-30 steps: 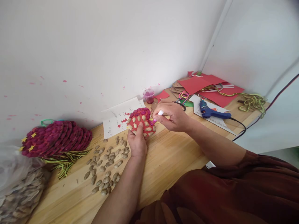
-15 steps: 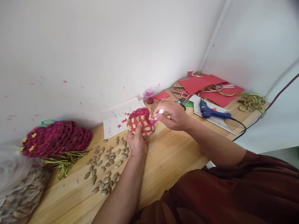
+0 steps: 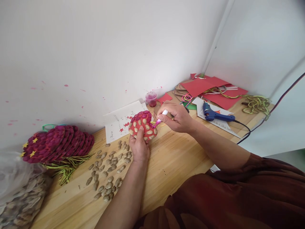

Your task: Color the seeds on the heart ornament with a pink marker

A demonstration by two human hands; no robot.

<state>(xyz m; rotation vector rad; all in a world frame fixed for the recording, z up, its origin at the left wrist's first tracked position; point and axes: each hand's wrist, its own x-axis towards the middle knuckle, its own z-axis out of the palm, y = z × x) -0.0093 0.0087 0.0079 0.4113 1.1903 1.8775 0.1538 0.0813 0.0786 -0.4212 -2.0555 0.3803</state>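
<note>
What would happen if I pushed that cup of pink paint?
The cup looks like see-through plastic, so it's probably light and easily slid. It seems narrower at the bottom, so it might tip. The paint sits low, which may steady it.

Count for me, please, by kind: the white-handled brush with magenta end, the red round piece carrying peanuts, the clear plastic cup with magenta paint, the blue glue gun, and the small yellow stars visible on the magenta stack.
White-handled brush: 1
Red round piece: 1
Clear plastic cup: 1
Blue glue gun: 1
Small yellow stars: 4
Total: 8
</note>
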